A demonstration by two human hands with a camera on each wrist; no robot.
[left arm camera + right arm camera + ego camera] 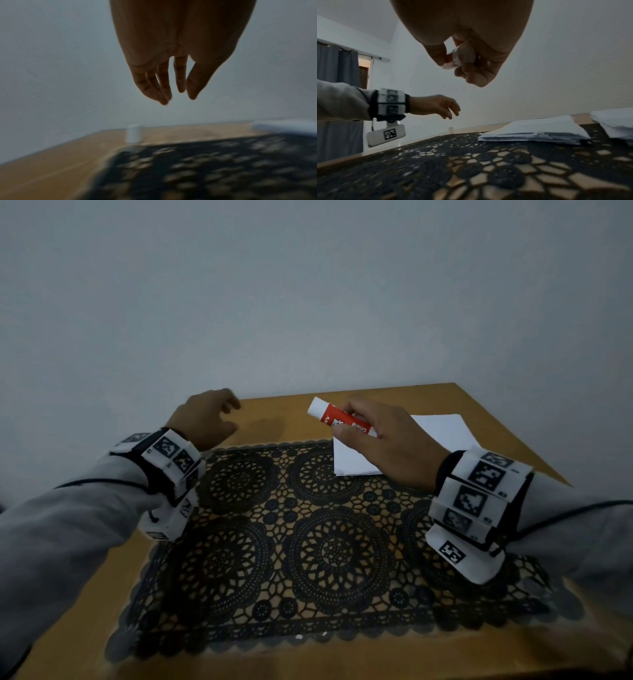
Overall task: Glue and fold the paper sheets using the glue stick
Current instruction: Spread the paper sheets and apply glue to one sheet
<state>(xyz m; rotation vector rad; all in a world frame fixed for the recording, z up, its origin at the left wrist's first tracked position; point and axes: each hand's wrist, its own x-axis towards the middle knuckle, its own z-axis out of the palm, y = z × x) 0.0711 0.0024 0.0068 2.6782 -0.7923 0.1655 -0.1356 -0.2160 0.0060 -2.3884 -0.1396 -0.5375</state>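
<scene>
1. a person's right hand (pixel 383 446) is raised above a wooden tabletop (pixel 486 419), its fingers (pixel 352 409) and thumb curled round a red-and-white glue stick (pixel 337 419); the stick lies tilted, its white end pointing up and to the left.
2. from the right wrist camera, the stick's round end (pixel 458 58) shows between thumb and curled fingers.
3. the left hand (pixel 205 419) hovers over the far left corner of the tabletop, fingers (pixel 163 86) loosely extended and slightly spread, holding nothing.
4. a small white cylinder (pixel 133 134) stands upright on the bare wood near the far edge, below and beyond the left hand; blur hides what it is.
5. white paper sheets (pixel 442 429) lie stacked at the far right, partly on the black lace mat (pixel 308 542) that covers most of the tabletop, just under the right hand.
6. a second pile of paper (pixel 616 124) sits beside the first in the right wrist view.
</scene>
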